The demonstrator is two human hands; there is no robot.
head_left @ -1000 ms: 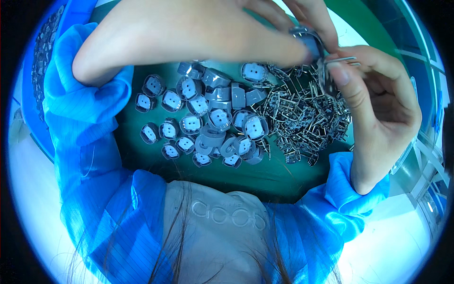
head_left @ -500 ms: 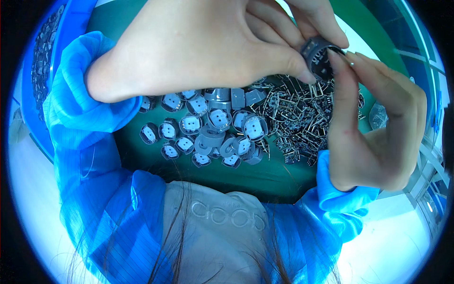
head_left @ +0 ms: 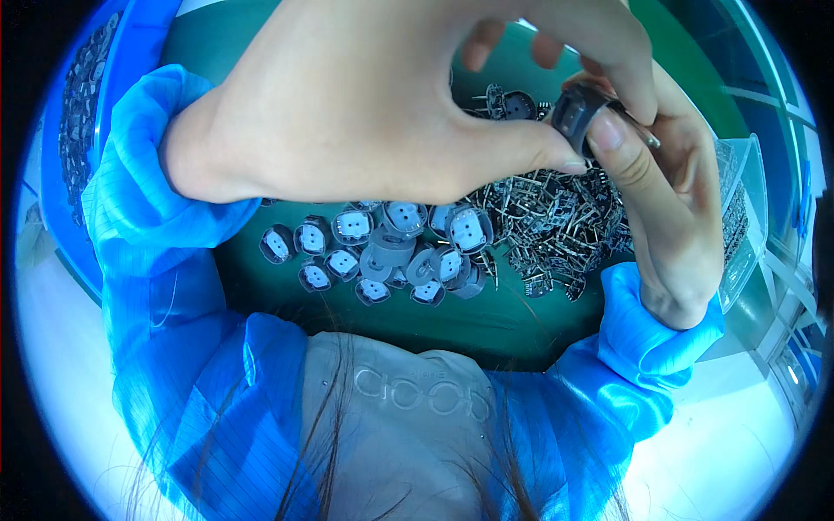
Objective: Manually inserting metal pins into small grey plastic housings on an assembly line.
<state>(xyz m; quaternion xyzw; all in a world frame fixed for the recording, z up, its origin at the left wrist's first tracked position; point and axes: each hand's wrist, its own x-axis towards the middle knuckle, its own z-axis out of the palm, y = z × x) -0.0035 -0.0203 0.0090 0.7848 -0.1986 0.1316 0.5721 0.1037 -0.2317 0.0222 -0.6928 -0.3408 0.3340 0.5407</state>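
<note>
A small dark grey plastic housing is held up over the far right of the work surface. My left hand reaches across from the left, its thumb and forefinger closed on the housing's side and its other fingers curled behind. My right hand grips the same housing from the right, thumb pressed against its open side. Thin metal pins stick out beside that thumb. Under the hands lies a heap of small dark circuit boards with metal pins. Left of it sit several grey housings with pale inner faces.
A green mat covers the work surface. At the left edge stands a blue bin beside a strip of dark small parts. Near my right wrist is a clear plastic tray. A few loose parts lie beyond my left thumb.
The housing has turned so its outer wall faces up, hiding its inside. My right hand has rotated, bringing its thumb onto the housing. The fingers of my left hand have spread somewhat.
</note>
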